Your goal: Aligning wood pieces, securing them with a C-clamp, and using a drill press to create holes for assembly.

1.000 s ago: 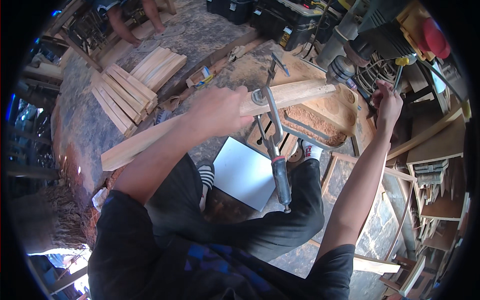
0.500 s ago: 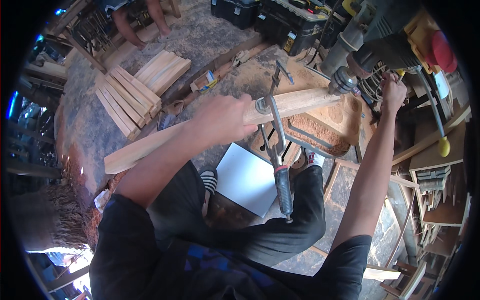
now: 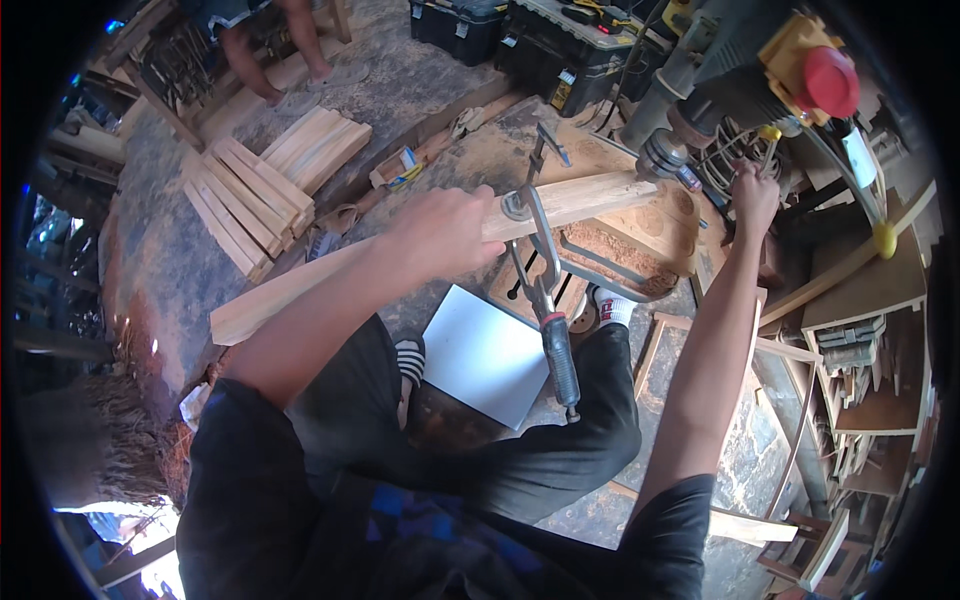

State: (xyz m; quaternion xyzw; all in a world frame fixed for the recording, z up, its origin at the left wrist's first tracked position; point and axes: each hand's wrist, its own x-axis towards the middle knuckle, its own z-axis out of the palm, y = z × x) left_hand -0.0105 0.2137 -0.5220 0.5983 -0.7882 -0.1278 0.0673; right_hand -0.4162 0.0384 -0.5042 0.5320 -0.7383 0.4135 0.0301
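A long pale wooden plank [image 3: 290, 290] lies across a sawdust-covered work table, its right end under the chuck [image 3: 662, 155] of a drill press. My left hand [image 3: 445, 233] is closed over the plank's middle, pressing it down. A metal bar clamp [image 3: 545, 290] with a black handle grips the plank just right of that hand and hangs toward my lap. My right hand [image 3: 755, 190] is closed around a feed lever of the drill press, raised at the right.
A red knob [image 3: 830, 82] tops the machine's yellow box. Stacks of short wooden slats [image 3: 265, 185] lie on the ground at left, black tool cases [image 3: 560, 45] behind. A white board [image 3: 485, 355] rests by my knees. Another person's legs [image 3: 270, 45] stand far back. Shelves with wood scraps fill the right.
My right hand has risen along the drill press lever. The left hand stays on the plank, and the view has shifted slightly.
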